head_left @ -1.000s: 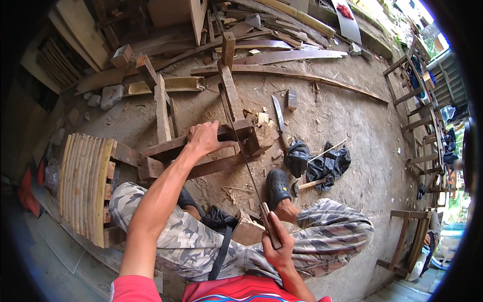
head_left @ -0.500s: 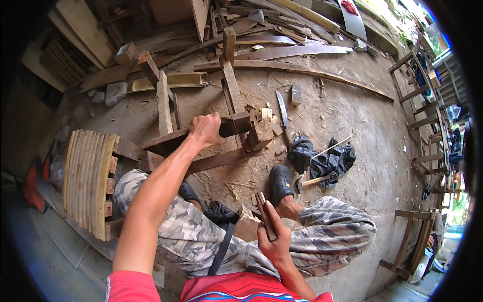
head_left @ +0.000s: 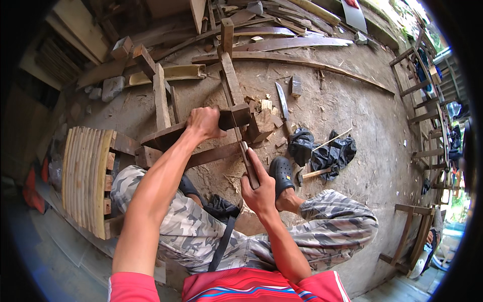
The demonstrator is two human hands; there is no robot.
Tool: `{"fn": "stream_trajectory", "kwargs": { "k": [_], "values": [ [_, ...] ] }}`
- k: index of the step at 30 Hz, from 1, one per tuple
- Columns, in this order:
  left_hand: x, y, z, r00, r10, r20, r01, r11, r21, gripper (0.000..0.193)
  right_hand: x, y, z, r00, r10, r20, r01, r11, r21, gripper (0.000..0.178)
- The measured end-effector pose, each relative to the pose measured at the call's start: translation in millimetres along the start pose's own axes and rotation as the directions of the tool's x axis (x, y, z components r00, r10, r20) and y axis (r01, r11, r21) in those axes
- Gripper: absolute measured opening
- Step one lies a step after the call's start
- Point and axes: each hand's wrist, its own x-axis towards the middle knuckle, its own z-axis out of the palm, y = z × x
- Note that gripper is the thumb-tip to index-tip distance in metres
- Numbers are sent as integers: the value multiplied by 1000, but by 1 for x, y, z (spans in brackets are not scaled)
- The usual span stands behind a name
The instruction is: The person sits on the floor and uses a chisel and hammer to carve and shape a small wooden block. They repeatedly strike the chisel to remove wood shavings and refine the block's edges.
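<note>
My left hand (head_left: 204,122) is closed over a dark wooden beam (head_left: 235,117), pressing it on a wooden frame. In my right hand (head_left: 259,191) is a handsaw (head_left: 249,166), its wooden handle gripped with the index finger stretched along it. The thin saw blade crosses the beam just right of my left hand, near the beam's end. The handle is now close to the beam. Below the beam's end stands a wooden block (head_left: 260,126) with chips around it.
A long knife (head_left: 283,103) lies on the dirt floor ahead, by a small wood block (head_left: 296,85). Right of my foot are black plastic bags (head_left: 334,151) and a hammer (head_left: 314,174). A slatted wooden piece (head_left: 88,181) stands at left; scrap boards (head_left: 297,43) lie at the back.
My right hand has pushed the saw forward and slightly left, bringing its handle up near the beam. My left hand stays on the beam.
</note>
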Motion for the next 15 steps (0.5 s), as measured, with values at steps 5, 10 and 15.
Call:
{"fn": "stream_trajectory", "kwargs": {
  "k": [5,10,15],
  "values": [
    [5,-2,-2,988,-65,143,74,995,-61,64,-88,-24,-34,998,-63,-11,61,986,-156,68],
    [-4,7,1,988,-90,123,104,988,-112,66,-80,-28,-26,999,-35,-39,31,994,-106,63],
    [-8,6,2,999,-38,-19,37,996,-85,56,20,35,26,996,-28,-88,28,1000,1,67]
  ]
}}
